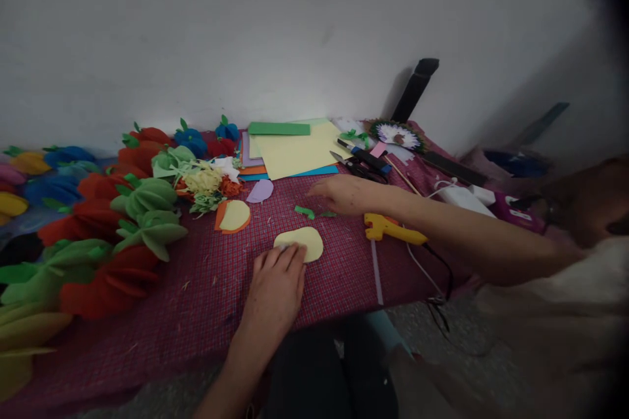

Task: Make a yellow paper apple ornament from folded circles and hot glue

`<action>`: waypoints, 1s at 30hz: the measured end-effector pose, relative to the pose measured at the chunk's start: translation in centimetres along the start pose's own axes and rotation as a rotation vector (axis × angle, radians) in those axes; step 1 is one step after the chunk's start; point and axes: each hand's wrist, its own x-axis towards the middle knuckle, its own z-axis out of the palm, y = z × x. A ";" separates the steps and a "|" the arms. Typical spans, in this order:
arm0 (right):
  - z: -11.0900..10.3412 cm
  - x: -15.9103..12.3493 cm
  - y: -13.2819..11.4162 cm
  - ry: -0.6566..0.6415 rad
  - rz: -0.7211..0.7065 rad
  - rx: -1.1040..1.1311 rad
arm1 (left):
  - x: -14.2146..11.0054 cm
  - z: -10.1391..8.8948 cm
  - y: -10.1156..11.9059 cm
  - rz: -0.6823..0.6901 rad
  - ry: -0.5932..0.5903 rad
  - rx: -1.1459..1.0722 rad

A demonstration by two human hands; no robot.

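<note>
My left hand [276,281] reaches up from the bottom edge, its fingers laid over the lower edge of a rounded pale yellow paper cutout [312,243]. The fingertips press it against the checked cloth. A small whitish bit shows by the fingertips, too small to name. My right hand is out of view. Just beyond the cutout, another person's hand [337,195] stretches in from the right above green paper scraps [304,212]. To the left lie a yellow-and-orange paper cutout [234,217] and a lilac one [260,191].
Red, green and blue paper decorations [147,193] crowd the left side. Coloured paper sheets [295,150] lie at the back beside scissors [361,169]. A yellow glue gun [393,229] rests right of centre, its cord hanging over the edge. Another person sits at the right.
</note>
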 end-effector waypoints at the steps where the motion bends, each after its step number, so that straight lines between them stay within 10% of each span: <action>1: 0.0 -0.7 -0.6 0.042 0.028 -0.006 | 0.0 -0.1 0.1 0.000 0.004 0.000; 11: 6.7 -4.8 -6.0 0.181 -0.160 0.014 | -0.9 -0.6 -1.0 0.034 -0.032 0.030; 30: 7.2 -5.4 -4.8 0.303 -0.101 0.122 | 0.7 -1.3 -3.0 0.044 -0.095 0.026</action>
